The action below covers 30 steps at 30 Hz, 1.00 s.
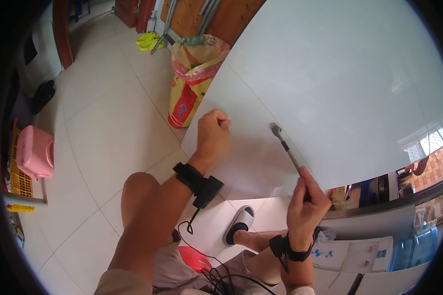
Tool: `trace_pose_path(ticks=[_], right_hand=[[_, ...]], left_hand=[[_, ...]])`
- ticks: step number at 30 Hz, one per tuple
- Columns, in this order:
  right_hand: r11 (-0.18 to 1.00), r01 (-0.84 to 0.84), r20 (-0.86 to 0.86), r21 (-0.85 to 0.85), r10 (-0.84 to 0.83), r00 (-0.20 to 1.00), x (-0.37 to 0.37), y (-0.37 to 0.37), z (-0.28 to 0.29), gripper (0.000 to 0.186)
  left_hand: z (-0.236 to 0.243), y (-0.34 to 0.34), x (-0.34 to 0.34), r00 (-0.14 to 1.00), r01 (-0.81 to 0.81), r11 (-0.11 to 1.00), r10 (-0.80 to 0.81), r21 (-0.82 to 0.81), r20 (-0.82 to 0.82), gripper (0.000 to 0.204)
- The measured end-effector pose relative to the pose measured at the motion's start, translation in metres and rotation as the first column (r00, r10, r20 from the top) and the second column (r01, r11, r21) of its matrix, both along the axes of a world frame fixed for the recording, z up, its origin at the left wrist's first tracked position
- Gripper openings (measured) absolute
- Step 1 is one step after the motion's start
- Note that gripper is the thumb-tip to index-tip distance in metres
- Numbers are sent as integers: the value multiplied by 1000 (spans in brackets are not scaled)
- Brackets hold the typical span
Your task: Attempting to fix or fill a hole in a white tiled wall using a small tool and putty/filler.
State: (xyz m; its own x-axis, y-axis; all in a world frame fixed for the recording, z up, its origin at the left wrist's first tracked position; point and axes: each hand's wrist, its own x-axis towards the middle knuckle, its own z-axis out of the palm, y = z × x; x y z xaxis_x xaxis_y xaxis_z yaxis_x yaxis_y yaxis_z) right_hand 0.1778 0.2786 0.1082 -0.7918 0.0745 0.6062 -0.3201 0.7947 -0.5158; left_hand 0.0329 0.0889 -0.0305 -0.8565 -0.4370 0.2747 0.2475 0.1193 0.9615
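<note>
A large white panel point(339, 73) fills the upper right of the view, its lower-left corner hanging over the tiled floor point(108, 123); against its face rests the head of a thin grey-handled tool point(285, 147), perhaps a small brush or scraper, though the tip is too small to tell. The right hand point(305, 204) has its fingers closed tight around the lower end of that tool's handle, the shaft slanting up and to the left onto the panel; the left hand point(213, 133) is curled into a fist gripping the panel's left edge, knuckles upward. Both wrists carry black straps, the left one point(199, 183) trailing a thin black cable downward. Below the hands show the person's bare knee point(138, 189) and a foot in a white and dark slipper point(238, 225). Further out, a yellow and red sack point(194, 73) with a pink liner stands on the floor just beside the panel's edge; a bunch of yellow bananas point(148, 40) lies beyond it; a pink plastic stool point(34, 151) sits at the far left.
</note>
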Motion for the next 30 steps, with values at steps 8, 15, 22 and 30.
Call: trace_pose_path(ticks=[8, 15, 22, 30], right_hand=[[991, -55, 159, 118, 36, 987, 1, 14, -22, 20], [999, 41, -77, 20, -39, 996, 19, 27, 2, 20], [995, 83, 0, -49, -83, 997, 33, 44, 12, 18], [998, 34, 54, 46, -36, 998, 22, 48, 5, 15]], left_hand=[[8, 12, 2, 990, 141, 976, -140, 163, -21, 8], [23, 29, 13, 972, 220, 973, -212, 66, -104, 9], [23, 30, 13, 975, 202, 975, -192, 88, -109, 7], [23, 31, 20, 961, 267, 964, -266, 4, -70, 8]])
